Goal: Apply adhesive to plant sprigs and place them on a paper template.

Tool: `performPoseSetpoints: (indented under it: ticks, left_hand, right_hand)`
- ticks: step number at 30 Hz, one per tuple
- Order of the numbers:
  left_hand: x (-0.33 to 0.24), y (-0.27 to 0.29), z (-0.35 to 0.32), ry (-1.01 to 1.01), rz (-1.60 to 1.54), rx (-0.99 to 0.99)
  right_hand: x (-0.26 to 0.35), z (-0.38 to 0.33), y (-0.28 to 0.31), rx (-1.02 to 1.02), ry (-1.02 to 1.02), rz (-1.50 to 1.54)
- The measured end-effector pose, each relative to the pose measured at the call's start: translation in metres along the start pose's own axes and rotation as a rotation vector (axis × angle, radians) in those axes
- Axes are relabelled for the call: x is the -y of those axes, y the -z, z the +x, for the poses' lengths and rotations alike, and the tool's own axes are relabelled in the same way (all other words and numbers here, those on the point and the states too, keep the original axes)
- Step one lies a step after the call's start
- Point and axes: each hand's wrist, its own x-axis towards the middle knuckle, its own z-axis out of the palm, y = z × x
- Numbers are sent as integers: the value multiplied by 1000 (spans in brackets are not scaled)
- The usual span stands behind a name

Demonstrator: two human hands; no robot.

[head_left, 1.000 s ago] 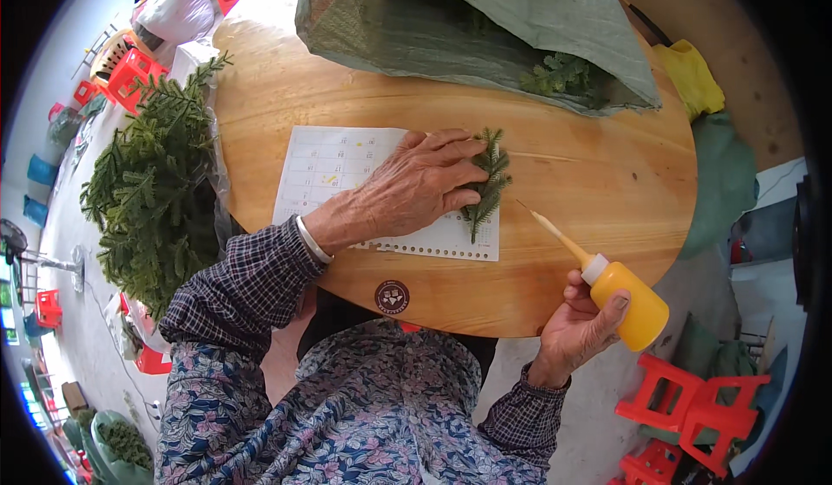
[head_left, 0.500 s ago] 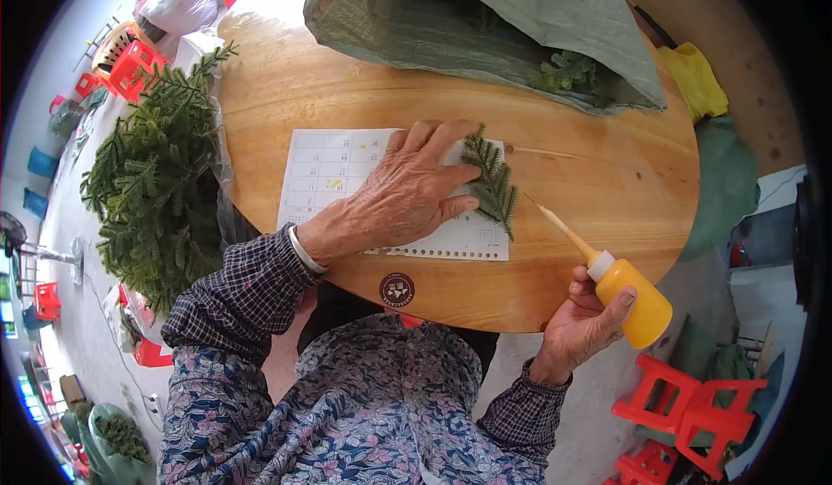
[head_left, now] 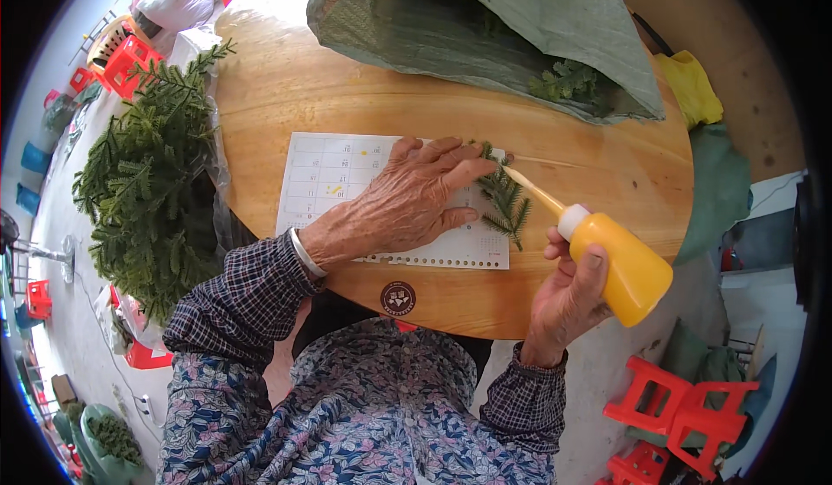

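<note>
My left hand (head_left: 407, 201) lies flat on a white printed sheet (head_left: 334, 173) on the round wooden table (head_left: 347, 95). Its fingertips press down a small green fir sprig (head_left: 507, 203) at the sheet's right end. My right hand (head_left: 568, 299) grips a yellow squeeze bottle (head_left: 628, 277) with a white collar and a long thin nozzle. The nozzle tip points up and left and sits at the sprig's top end, near my left fingertips.
A big green woven sack (head_left: 520, 26) lies open at the table's far side with green sprigs (head_left: 568, 82) inside. A heap of green fir branches (head_left: 147, 199) hangs off the table's left. Red plastic stools (head_left: 676, 411) stand lower right. A yellow cloth (head_left: 689, 86) lies at the right edge.
My right hand has brought the yellow bottle up and left, from off the table's edge until its nozzle reaches the sprig. My left hand keeps the sprig pinned on the sheet.
</note>
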Motion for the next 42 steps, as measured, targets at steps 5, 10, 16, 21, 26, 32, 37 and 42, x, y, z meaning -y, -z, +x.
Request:
performPoseSetpoints:
  ticks: [5,10,16,21,26,32,37,42]
  left_hand:
    - [0,-2,-1,-34,57,-59]
    - [-1,-4,-1,-25,71,-65]
    - [-3,1,-1,11,42,7]
    - [-3,1,-1,27,34,36]
    - [-3,1,-1,28,29,42]
    - [-3,2,-1,24,35,38]
    - [-2,0,-1,16,46,29]
    - [1,-4,-2,-33,40,-72]
  right_hand:
    - [-4,-1,-9,46,6,-21]
    - [-8,-1,-10,52,-7,-26]
    - [-12,2,-9,51,-20,-67]
    - [-9,1,-15,41,-44,-61]
    - [-10,1,-10,34,-51,-76]
    - [-9,1,-6,54,-33,-77]
    - [-7,-3,-3,21,-36,-80]
    - [-3,-5,-1,15,-41,-98]
